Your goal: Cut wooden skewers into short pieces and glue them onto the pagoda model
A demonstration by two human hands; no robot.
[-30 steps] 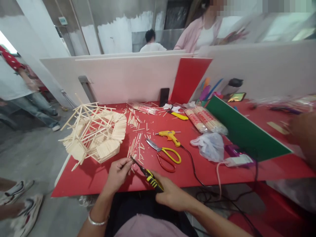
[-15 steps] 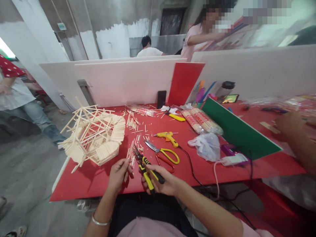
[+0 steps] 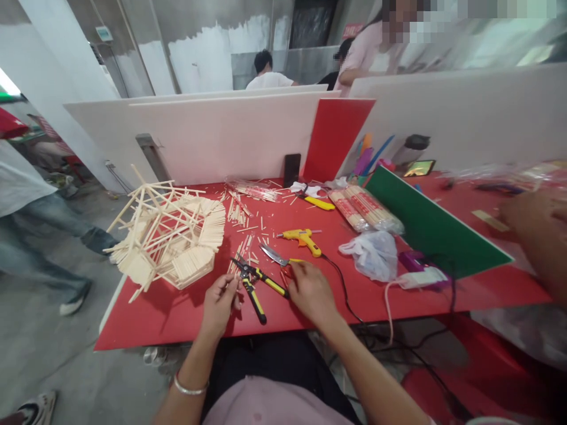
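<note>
Red counter [image 3: 177, 321] carries everything. The wooden stick model [image 3: 170, 242] sits at its left edge, with a few sticks poking past it; a knock there could tip it off.

Your left hand [image 3: 219, 304] is curled, its tips pinched together beside the cutters [image 3: 250, 282]; cannot tell if a stick piece sits between them. Your right hand [image 3: 312, 290] lies palm down, loosely spread and gripping nothing, over the scissors [image 3: 274, 256] handles.

The cutters lie on the counter between your hands, jaws apart. Risk: pressing a handle could nip the nearby fingertips. A sweep could scatter the loose sticks [image 3: 241, 251].
</note>
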